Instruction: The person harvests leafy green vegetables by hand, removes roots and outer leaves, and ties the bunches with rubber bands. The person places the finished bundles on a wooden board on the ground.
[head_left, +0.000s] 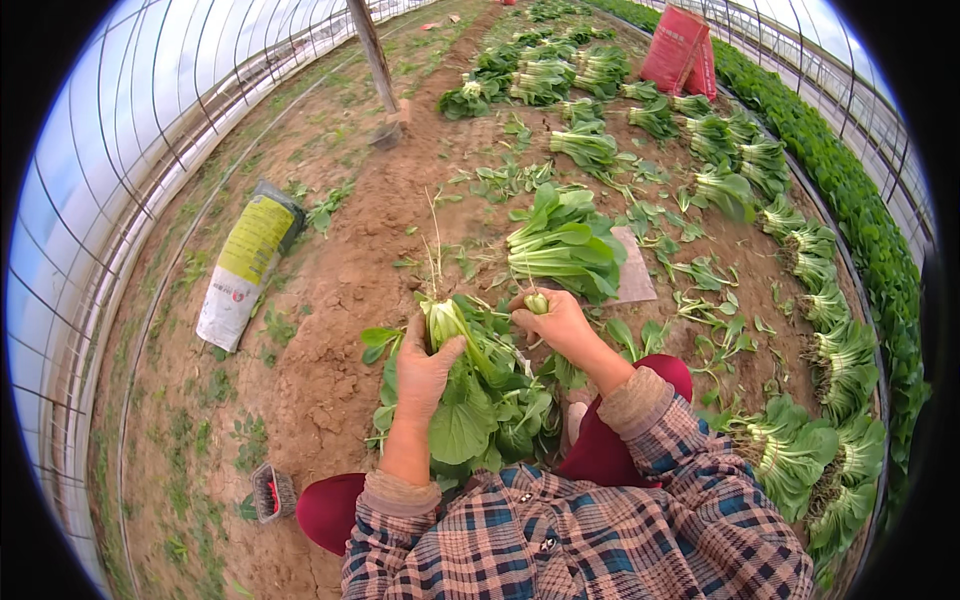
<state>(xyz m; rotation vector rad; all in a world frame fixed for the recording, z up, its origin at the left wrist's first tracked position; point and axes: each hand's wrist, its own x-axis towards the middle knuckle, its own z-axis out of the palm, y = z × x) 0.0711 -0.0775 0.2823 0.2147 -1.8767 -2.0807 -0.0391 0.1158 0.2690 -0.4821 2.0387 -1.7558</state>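
My left hand (424, 367) grips a leafy green plant, like bok choy (448, 322), by its pale stem base. Its thin roots point away from me and its broad leaves hang toward my lap. My right hand (556, 324) is closed around the base of another green plant (536, 302), whose thin root sticks out; how much of this plant lies under the fingers is hidden. Between my knees lies a heap of loose leaves (525, 412). Just beyond my right hand a thick bunch of greens (562, 244) rests on the soil, partly over a pale sheet (634, 266).
Bundles of greens line the right side (840, 360) and the far ground (544, 75). Red sacks (675, 49) stand far right. At left are a yellow-and-white bag (251, 262), a wooden post (373, 56) and a small plastic basket (271, 493). Loose leaves (705, 271) litter the soil.
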